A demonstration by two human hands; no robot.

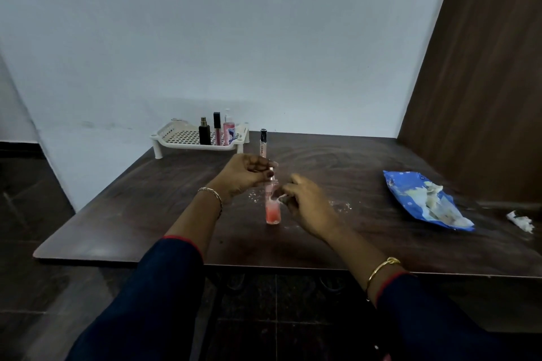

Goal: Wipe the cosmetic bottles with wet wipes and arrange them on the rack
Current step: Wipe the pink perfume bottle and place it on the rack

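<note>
- Sleeves (164, 287) lead to both hands over the table (140, 214).
- Left hand (246, 174) pinches the pink bottle (272, 209) by its top, steadying it upright.
- Right hand (306, 204) pinches a wet wipe (278, 199) against its side.
- Rack (181, 138) stands behind.

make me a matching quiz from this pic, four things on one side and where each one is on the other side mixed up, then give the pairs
Things
1. black bottle
2. clear bottle with pink liquid
3. blue wipes pack
4. pale tube with black cap

Places
a. lying on the table, far right
b. gripped at the top by the left hand, while the right hand pinches a wipe against it
c. standing in the white rack
d. standing on the table, just right of the rack

Pairs: 1-c, 2-b, 3-a, 4-d
</note>
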